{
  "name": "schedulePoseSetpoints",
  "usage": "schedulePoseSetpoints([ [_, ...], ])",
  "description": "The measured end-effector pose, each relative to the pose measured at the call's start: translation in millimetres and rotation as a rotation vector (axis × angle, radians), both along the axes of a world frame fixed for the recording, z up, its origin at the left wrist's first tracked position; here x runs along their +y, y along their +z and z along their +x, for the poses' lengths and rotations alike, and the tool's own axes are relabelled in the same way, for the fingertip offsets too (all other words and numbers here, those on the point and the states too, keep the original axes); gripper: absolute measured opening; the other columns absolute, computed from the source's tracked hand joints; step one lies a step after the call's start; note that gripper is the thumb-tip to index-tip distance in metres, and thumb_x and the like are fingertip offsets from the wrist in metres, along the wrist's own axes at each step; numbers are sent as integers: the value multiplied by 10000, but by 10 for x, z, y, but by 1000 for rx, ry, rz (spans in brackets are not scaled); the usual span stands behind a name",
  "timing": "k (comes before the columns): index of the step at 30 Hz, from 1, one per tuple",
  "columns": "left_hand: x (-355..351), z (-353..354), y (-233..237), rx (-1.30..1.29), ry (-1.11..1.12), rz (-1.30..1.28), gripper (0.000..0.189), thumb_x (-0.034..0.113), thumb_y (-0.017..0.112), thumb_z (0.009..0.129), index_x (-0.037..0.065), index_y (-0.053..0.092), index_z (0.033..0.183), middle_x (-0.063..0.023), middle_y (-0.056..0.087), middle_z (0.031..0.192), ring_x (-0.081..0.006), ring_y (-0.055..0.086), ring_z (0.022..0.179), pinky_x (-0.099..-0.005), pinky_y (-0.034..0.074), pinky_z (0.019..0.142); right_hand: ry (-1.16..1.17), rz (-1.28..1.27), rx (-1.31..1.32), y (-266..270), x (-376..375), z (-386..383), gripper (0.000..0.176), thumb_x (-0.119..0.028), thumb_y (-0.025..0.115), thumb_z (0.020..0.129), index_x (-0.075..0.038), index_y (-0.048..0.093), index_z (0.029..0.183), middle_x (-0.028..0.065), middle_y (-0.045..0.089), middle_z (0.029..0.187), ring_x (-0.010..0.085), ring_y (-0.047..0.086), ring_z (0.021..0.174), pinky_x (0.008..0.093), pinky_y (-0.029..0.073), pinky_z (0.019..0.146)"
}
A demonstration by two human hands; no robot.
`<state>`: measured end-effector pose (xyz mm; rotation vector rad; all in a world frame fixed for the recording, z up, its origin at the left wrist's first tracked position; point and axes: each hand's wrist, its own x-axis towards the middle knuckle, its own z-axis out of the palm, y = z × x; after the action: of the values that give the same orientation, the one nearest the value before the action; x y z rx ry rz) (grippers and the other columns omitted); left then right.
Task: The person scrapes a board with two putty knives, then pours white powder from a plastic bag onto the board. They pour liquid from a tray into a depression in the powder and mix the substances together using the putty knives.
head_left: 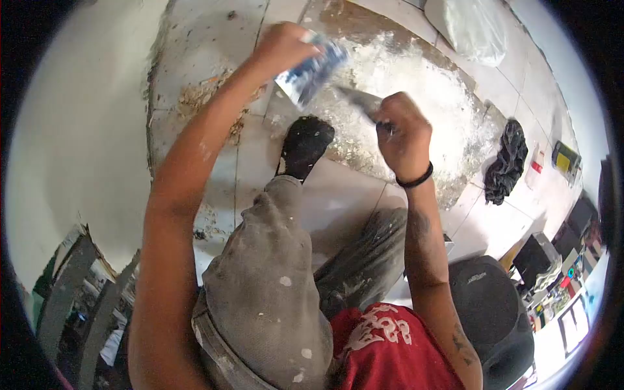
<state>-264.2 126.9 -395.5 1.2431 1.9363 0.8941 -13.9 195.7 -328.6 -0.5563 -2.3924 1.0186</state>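
Note:
My left hand (286, 49), at the upper middle, is closed on a flat blue-and-white rectangular piece (313, 70); motion blurs it, and I cannot tell its kind. My right hand (404, 133), with a black band at the wrist, grips a putty knife (359, 101), whose handle is mostly hidden in the fist. The knife's grey blade points up and left, its tip close to the flat piece. Both hands are above a floor board (416, 91) covered with white powder and crumbs. Below the flat piece is my foot in a black sock (305, 144).
Plaster crumbs (205, 97) lie on the tiles beside the left wall (84, 110). A clear plastic bag (471, 29) is at the top right. A black cloth (507, 161), a small bottle (538, 160) and a yellow-and-dark box (567, 160) lie to the right. A black speaker-like case (484, 299) stands behind my right arm.

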Motion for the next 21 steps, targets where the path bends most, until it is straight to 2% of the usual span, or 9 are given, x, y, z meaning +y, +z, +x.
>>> schedulePoseSetpoints([
  [1, 13, 34, 123, -28, 116, 9, 193, 205, 666, 735, 15, 661, 769, -110, 602, 588, -166, 580, 543, -323, 463, 527, -265, -242, -18, -58, 8, 40, 165, 86, 632, 661, -32, 549, 742, 51, 538, 694, 140, 529, 590, 258, 433, 528],
  [3, -83, 273, 389, -96, 349, 35, 198, 197, 667, 788, 16, 672, 867, -44, 633, 640, -63, 512, 537, -256, 420, 500, -553, -602, 27, -344, 130, 166, 184, 39, 673, 694, -22, 543, 809, 18, 536, 693, 77, 478, 583, 221, 400, 516],
  [5, -184, 740, 651, -55, 316, 24, 182, 183, 651, 803, 30, 675, 900, -55, 638, 644, -60, 502, 533, -267, 407, 488, -698, -896, 161, -478, 89, 167, 218, 34, 674, 691, -13, 525, 843, 13, 535, 700, 77, 471, 578, 212, 403, 528],
  [7, -267, 1118, 777, 81, 144, 80, 150, 162, 627, 807, 24, 658, 859, -103, 627, 641, -139, 549, 522, -310, 423, 498, -686, -939, 284, -524, -14, 97, 206, 29, 663, 701, -21, 512, 832, 20, 538, 705, 68, 477, 598, 207, 405, 542],
  [10, -218, 1279, 633, 228, -2, 159, 114, 114, 604, 773, 3, 581, 785, -203, 582, 699, -387, 567, 641, -428, 438, 553, -691, -846, 325, -370, -188, -35, 190, 23, 648, 713, -23, 500, 824, 14, 528, 705, 61, 469, 608, 205, 399, 550],
  [13, -162, 1015, 252, 253, -39, 20, 109, 108, 602, 768, 7, 592, 808, -206, 588, 707, -386, 578, 658, -447, 434, 562, -581, -736, 235, -155, -321, -73, 181, 21, 637, 723, -19, 482, 808, 2, 514, 702, 53, 453, 606, 209, 390, 540],
  [17, -129, 724, 107, 182, 288, -81, 188, 173, 641, 795, -5, 620, 851, -162, 606, 662, -197, 559, 557, -331, 441, 541, -528, -331, -66, 34, -230, 195, 229, 63, 573, 665, -17, 554, 879, 22, 488, 662, 80, 454, 560, 226, 387, 516],
  [19, -208, 651, 89, 81, 384, 99, 183, 168, 646, 787, -11, 635, 824, -177, 588, 621, -229, 555, 530, -340, 427, 532, -505, -172, -166, -173, -94, 525, 381, 77, 544, 608, -34, 599, 968, 51, 481, 626, 137, 464, 523, 247, 408, 524],
  [21, -350, 653, -27, -218, 446, 75, 183, 170, 652, 794, -4, 649, 851, -39, 563, 574, -65, 437, 522, -264, 382, 494, -479, -133, -279, -396, 53, 942, 409, 73, 546, 594, -55, 628, 974, 64, 488, 604, 153, 468, 512, 259, 416, 522],
])
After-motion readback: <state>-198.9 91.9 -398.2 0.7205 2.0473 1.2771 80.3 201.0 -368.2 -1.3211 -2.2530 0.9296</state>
